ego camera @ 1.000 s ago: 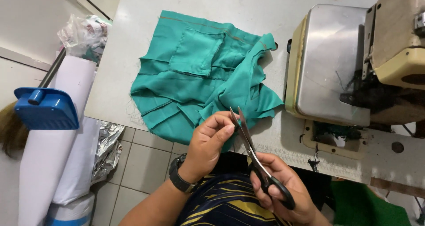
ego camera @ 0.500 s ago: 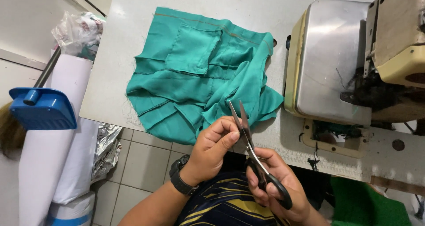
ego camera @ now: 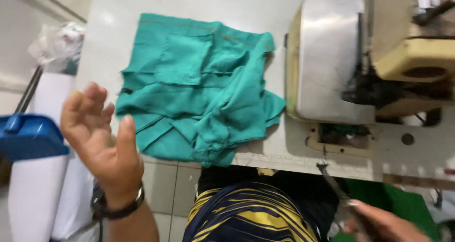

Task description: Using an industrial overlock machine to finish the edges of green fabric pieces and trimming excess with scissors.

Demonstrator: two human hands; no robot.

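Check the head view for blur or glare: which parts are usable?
Head view: left hand and right hand with the scissors are motion-smeared; the green fabric is mildly soft, folds readable; the metal plate of the sewing machine shows broad glare; the upper left table is washed out.

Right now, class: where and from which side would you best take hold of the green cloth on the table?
Probably the bunched fold of the green cloth overhanging the table edge, from the near side: it is raised, free and closest to the open left hand.
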